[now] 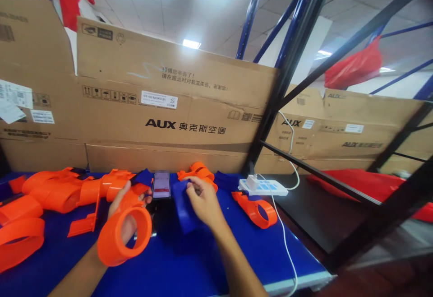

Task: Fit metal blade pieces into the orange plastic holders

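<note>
My left hand (126, 211) is closed around an orange plastic ring-shaped part (117, 238), held above the blue table (189, 265) with its opening toward me. My right hand (203, 200) is closed in a pinch on a dark blue piece of cloth (182, 211) that lies on the table just right of the ring. A phone (161, 184) with a lit screen stands between the two hands, a little farther back.
Several more orange parts (50, 193) are heaped at the left, and one (255, 209) lies at the right. A white power strip (264, 186) with a cable sits near the table's right edge. Cardboard boxes (162, 121) wall the back; a dark metal rack (287, 71) rises at right.
</note>
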`<state>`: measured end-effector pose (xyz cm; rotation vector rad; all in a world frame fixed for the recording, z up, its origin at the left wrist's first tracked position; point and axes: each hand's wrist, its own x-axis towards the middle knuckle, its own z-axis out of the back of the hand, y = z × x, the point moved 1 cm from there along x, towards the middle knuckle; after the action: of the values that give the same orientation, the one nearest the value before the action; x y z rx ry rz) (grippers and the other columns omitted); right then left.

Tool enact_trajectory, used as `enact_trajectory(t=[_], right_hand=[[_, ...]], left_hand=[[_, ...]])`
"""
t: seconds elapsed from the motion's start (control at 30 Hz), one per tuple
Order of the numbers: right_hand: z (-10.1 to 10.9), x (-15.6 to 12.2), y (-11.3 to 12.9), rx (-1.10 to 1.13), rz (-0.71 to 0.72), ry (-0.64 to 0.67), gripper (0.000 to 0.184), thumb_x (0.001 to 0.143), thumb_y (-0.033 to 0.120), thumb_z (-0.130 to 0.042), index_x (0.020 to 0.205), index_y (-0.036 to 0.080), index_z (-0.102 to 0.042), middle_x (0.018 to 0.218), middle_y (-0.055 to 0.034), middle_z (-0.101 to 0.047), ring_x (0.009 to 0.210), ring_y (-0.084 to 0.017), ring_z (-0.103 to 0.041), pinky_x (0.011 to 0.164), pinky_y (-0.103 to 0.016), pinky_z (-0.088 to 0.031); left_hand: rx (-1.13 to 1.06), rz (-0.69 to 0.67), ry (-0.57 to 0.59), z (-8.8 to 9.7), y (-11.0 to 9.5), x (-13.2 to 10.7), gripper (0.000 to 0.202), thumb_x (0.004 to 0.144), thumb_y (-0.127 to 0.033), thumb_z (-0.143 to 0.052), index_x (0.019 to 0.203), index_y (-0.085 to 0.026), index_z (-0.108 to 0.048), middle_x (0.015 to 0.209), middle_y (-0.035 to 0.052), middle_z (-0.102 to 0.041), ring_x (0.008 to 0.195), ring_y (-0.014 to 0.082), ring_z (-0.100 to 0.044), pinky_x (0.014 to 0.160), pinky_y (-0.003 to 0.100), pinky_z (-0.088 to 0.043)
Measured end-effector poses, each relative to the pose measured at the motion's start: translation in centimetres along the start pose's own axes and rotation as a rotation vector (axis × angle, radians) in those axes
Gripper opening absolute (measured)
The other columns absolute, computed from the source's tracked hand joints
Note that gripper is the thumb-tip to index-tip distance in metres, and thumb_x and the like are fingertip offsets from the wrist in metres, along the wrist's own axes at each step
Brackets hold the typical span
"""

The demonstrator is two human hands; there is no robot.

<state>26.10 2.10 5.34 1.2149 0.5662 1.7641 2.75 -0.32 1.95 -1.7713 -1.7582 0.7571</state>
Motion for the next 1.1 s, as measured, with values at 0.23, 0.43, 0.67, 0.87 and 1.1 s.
enact_trajectory(t=[0.23, 0.43, 0.67, 0.87, 1.1], right_hand=[[7.8, -1.0, -2.4, -0.633, -0.110, 0.131, 0.035, 0.101, 0.043, -0.052, 0.104, 0.021, -0.079, 0.081, -0.0062, -0.076, 0.071, -0.021, -0.068, 0.063, -0.027, -0.041], [7.6, -2.7, -4.0, -0.798, -0.199, 0.196, 0.027, 0.101, 0.035, -0.056, 0.109, 0.022, -0.078, 0.094, -0.0079, -0.078, 0.086, -0.022, -0.072, 0.068, -0.026, -0.042], [7.6, -4.9, -4.1, -0.827, -0.255, 0.227, 0.040, 0.101, 0.046, -0.051, 0.126, 0.021, -0.070, 0.114, -0.0119, -0.075, 0.107, -0.028, -0.070, 0.082, -0.034, -0.049], [6.0, -7.8, -4.4, -0.859, -0.197, 0.263, 0.049, 0.103, 0.041, -0.048, 0.146, 0.019, -0.057, 0.131, -0.0176, -0.065, 0.121, -0.033, -0.061, 0.104, -0.042, -0.045], [3.5, -7.8, -4.2, -0.863, -0.142, 0.271, 0.048, 0.106, 0.039, -0.041, 0.149, 0.023, -0.054, 0.128, -0.0179, -0.062, 0.109, -0.032, -0.063, 0.095, -0.040, -0.048]], left_hand=[[-0.068, 0.090, 0.000, 0.5, 0.7, 0.4, 0.030, 0.082, -0.049, -0.076, 0.089, -0.020, -0.071, 0.079, 0.0072, -0.077, 0.064, 0.0206, -0.072, 0.055, 0.029, -0.060], [-0.019, 0.162, 0.024, 1.6, 1.4, 1.1, 0.035, 0.082, -0.052, -0.077, 0.086, -0.018, -0.073, 0.078, 0.0088, -0.078, 0.066, 0.0204, -0.074, 0.057, 0.028, -0.060], [0.025, 0.091, 0.029, 1.8, 1.9, 1.6, 0.029, 0.083, -0.047, -0.075, 0.086, -0.018, -0.074, 0.072, 0.0063, -0.076, 0.061, 0.0202, -0.073, 0.056, 0.029, -0.060], [0.038, 0.111, 0.044, 1.4, 1.7, 1.4, 0.029, 0.083, -0.046, -0.076, 0.083, -0.017, -0.073, 0.067, 0.0059, -0.075, 0.055, 0.0198, -0.070, 0.051, 0.027, -0.055], [0.041, 0.144, 0.051, 1.4, 1.7, 1.2, 0.029, 0.082, -0.045, -0.078, 0.081, -0.017, -0.074, 0.065, 0.0052, -0.073, 0.051, 0.0178, -0.066, 0.052, 0.027, -0.055]])
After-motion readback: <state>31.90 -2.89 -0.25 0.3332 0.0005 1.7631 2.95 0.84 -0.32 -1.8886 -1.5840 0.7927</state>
